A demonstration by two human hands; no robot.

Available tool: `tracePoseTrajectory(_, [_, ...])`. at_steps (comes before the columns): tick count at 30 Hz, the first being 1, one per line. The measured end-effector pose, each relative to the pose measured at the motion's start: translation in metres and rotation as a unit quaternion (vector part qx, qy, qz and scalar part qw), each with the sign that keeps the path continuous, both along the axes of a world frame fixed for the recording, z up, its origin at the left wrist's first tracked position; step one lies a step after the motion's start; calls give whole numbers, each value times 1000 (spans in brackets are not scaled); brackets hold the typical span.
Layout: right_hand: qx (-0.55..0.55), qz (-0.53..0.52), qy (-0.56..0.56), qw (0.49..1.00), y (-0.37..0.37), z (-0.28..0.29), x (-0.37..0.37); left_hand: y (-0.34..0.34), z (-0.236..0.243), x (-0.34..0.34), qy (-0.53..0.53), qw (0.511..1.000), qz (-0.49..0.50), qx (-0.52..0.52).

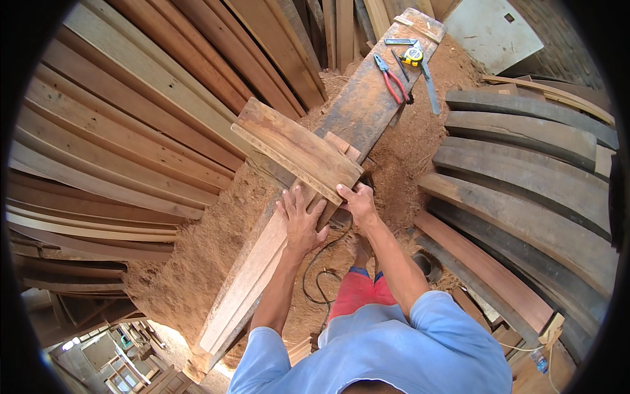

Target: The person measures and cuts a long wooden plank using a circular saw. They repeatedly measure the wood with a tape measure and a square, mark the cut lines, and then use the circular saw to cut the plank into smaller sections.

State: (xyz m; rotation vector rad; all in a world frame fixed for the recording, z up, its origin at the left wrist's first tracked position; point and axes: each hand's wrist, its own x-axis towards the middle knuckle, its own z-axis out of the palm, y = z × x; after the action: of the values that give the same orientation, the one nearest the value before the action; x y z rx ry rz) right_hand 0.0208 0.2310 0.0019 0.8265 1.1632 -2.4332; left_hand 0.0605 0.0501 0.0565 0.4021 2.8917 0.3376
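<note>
A short, wide brown wooden board lies crosswise over a narrow work bench. My right hand grips its near right corner, thumb on top and the other fingers partly hidden. My left hand rests flat with fingers spread on a long pale plank that runs along the bench toward the lower left. The left fingertips reach close to the short board's near edge. A small wood piece pokes out beyond that board's far side.
Red-handled pliers, a yellow tape measure, a thin dark stick-like tool and a try square lie at the bench's far end. Sawdust covers the ground. Planks lean at left; thick timbers stand at right. A black cord curls near my feet.
</note>
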Motion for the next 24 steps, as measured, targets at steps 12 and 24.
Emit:
tracePoseTrajectory(12, [-12, 13, 11, 1000, 11, 3, -3, 6, -6, -3, 26, 999, 11, 24])
tracePoseTrajectory(24, [3, 28, 2, 1000, 8, -1, -5, -4, 1, 0, -21, 996, 84, 1])
